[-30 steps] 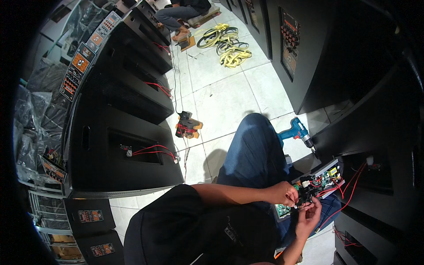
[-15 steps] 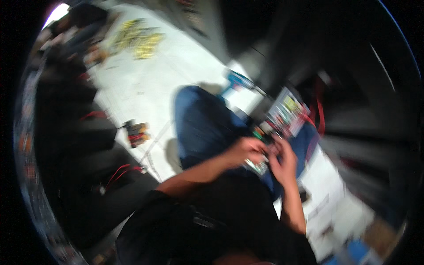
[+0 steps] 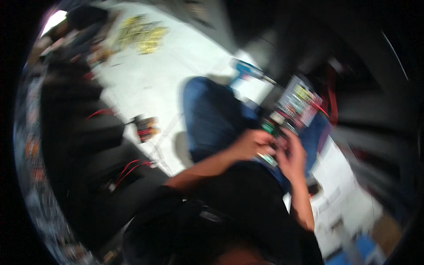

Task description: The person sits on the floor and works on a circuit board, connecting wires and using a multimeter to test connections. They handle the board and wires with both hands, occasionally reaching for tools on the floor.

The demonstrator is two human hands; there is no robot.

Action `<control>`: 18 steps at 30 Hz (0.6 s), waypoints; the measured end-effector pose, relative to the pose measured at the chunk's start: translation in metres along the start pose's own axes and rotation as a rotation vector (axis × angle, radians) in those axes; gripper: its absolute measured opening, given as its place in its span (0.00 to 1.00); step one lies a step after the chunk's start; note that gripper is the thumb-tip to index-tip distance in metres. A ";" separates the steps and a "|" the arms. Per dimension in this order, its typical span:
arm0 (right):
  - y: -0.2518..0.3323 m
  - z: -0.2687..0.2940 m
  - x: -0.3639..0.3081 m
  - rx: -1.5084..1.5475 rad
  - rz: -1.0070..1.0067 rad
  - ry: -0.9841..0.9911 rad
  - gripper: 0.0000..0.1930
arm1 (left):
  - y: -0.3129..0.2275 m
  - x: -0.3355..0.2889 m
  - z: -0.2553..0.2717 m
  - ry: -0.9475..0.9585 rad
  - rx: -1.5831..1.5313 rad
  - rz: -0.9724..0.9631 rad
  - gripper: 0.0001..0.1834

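Observation:
Both hands meet over my lap, blurred by motion. My left hand is closed in a pinch at a small dark part whose kind I cannot make out. My right hand curls round the same spot from the other side, thumb and fingers close together. Just beyond the fingertips is a small green piece. Under my left fingers a pale flat piece peeks out. Past the hands, by my right knee, lies a flat panel with small coloured parts and red wires on it.
A blue power drill lies on the white surface beyond my knee. A yellow pile sits at the far left. Nearer are a dark, orange and red part and red wires. Something blue stands at the lower right.
The whole view has shifted, so hands, panel and drill appear slightly farther right. Both hands stay together at the small part.

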State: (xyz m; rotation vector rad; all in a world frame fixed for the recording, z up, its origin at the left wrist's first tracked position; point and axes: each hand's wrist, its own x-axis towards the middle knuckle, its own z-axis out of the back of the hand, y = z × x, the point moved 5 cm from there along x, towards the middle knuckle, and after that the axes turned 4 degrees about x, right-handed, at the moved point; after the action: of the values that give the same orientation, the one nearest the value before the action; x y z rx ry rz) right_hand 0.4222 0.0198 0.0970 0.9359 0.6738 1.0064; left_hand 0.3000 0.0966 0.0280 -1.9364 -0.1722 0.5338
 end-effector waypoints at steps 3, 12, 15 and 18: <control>-0.025 -0.002 -0.016 0.247 -0.053 -0.069 0.24 | 0.019 0.003 -0.004 0.050 -0.007 -0.001 0.16; -0.014 0.000 0.001 0.407 -0.052 -0.029 0.27 | 0.012 0.006 -0.008 0.048 -0.207 0.032 0.10; -0.022 0.003 0.000 0.384 -0.043 -0.005 0.27 | 0.017 0.007 -0.012 0.064 -0.285 0.091 0.11; -0.017 0.003 0.000 0.364 -0.031 0.014 0.26 | 0.020 0.008 -0.014 0.084 -0.530 0.144 0.18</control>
State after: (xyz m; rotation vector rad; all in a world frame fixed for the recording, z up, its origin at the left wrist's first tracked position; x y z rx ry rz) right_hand 0.4317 0.0153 0.0828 1.2313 0.8987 0.8780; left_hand 0.3108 0.0790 0.0124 -2.4984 -0.1290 0.5355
